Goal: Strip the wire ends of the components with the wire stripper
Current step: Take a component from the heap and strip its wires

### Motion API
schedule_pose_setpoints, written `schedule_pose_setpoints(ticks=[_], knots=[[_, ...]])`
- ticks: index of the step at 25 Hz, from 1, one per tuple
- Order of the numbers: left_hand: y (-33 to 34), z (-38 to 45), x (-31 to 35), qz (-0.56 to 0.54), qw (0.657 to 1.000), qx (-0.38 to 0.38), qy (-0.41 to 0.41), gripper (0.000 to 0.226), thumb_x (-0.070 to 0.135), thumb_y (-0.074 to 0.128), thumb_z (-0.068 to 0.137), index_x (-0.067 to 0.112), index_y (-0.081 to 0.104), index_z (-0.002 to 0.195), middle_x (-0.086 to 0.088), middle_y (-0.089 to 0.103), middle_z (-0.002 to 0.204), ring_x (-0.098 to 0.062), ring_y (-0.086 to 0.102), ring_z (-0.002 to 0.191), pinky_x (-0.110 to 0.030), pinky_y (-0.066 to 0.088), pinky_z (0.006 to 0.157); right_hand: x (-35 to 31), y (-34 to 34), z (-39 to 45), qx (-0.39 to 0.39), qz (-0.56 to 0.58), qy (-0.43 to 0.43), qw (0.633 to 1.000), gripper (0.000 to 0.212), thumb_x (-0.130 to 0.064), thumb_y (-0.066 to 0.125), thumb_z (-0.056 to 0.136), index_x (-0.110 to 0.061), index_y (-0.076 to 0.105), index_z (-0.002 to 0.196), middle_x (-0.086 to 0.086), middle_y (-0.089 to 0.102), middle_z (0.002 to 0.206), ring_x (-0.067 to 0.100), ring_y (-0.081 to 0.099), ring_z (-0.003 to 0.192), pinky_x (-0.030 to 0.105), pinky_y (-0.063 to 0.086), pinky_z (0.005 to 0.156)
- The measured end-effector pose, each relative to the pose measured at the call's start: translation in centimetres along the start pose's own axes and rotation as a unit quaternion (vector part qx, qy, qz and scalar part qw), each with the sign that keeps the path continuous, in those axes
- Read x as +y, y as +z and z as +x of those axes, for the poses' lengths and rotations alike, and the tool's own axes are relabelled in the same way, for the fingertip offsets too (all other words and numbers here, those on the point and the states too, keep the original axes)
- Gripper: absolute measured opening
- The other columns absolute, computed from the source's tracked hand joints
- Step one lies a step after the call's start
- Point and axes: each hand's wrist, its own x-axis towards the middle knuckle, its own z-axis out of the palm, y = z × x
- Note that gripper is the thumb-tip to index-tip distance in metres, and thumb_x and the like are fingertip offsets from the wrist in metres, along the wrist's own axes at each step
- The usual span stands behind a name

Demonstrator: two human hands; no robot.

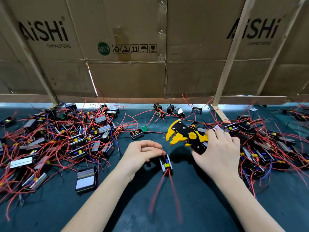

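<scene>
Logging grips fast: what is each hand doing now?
Left hand: pinching a component's red wire.
Right hand: gripping the wire stripper.

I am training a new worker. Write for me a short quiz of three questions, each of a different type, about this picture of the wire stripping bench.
1. True or false: the right hand grips the wire stripper.
2. The left hand pinches what?
A. a short red wire at the top of the component
B. the green part
C. a cardboard box
3. Fill in: the two long red wires of the held component hang toward the ____ edge of the table.

Key: 1 true; 2 A; 3 near.
</scene>
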Motion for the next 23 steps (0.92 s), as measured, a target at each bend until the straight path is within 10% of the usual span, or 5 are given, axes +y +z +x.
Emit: schedule_pose_setpoints(ticks=[6, 23], knots=[[0.25, -0.15, -0.47, 0.033, 0.996, -0.081, 0.009, 0.040, 0.000, 0.082, 0.073, 0.009, 0.060, 0.106, -0.011, 0.077, 0.086, -0.017, 0.072, 0.085, -0.025, 0.052, 0.089, 0.08, 0.09, -0.08, -0.028, 0.001, 0.008, 1.000, 0.056, -0.046, 0.086, 0.055, -0.003, 0.061, 0.081, 0.012, 0.059, 0.075, 0.034, 0.057, 0.074, 0.040, 0.033, 0.070], [0.02, 0.07, -0.58, 0.094, 0.992, -0.021, 0.087, 0.030, 0.003, 0.085, 0.069, 0.008, 0.059, 0.084, -0.006, 0.076, 0.073, -0.013, 0.069, 0.074, -0.027, 0.052, 0.087, -0.01, -0.14, -0.35, -0.069, -0.015, -0.095, 0.993, 0.048, -0.043, 0.081, 0.051, -0.009, 0.058, 0.077, 0.009, 0.059, 0.077, 0.033, 0.056, 0.075, 0.041, 0.036, 0.071]])
